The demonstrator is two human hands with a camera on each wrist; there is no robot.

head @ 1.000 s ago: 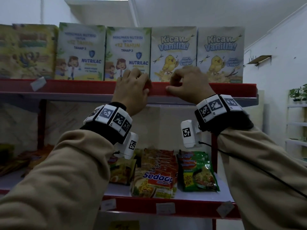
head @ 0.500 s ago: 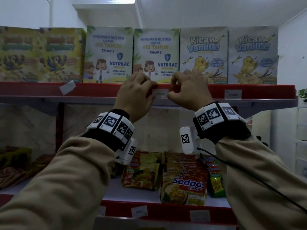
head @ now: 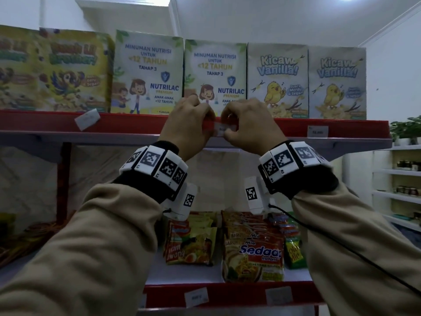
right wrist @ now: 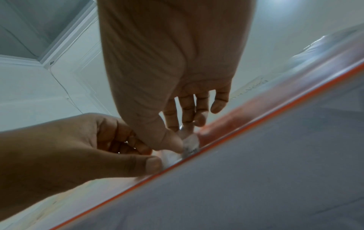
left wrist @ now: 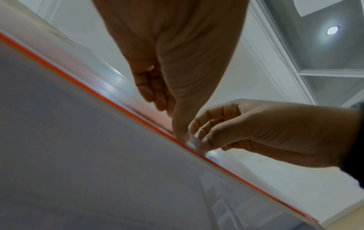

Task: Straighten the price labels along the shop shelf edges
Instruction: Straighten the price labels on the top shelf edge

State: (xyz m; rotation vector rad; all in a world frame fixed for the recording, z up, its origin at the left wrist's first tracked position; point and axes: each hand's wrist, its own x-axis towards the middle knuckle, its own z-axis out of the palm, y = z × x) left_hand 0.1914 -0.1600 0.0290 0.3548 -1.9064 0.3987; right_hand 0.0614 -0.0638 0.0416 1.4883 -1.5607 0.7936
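Observation:
A small white price label (head: 224, 129) lies level on the red edge of the top shelf (head: 284, 126), below the Nutrilac boxes. My left hand (head: 190, 126) pinches its left end and my right hand (head: 247, 124) pinches its right end. In the right wrist view my right thumb presses the label (right wrist: 190, 144) against the red strip. The left wrist view shows both thumbs meeting on the label (left wrist: 194, 142). Another label (head: 87, 119) hangs crooked at the left of the same edge. A third label (head: 317, 132) sits level at the right.
Cereal and milk boxes (head: 148, 74) stand close behind the top edge. Noodle packets (head: 252, 252) fill the lower shelf, whose red edge carries two more labels (head: 196, 297). A white rack with jars (head: 407, 165) stands at the right.
My head has shifted so the shelf sits further right in view. Both hands moved closer together onto the middle label, which was hidden one second ago and now shows between my thumbs.

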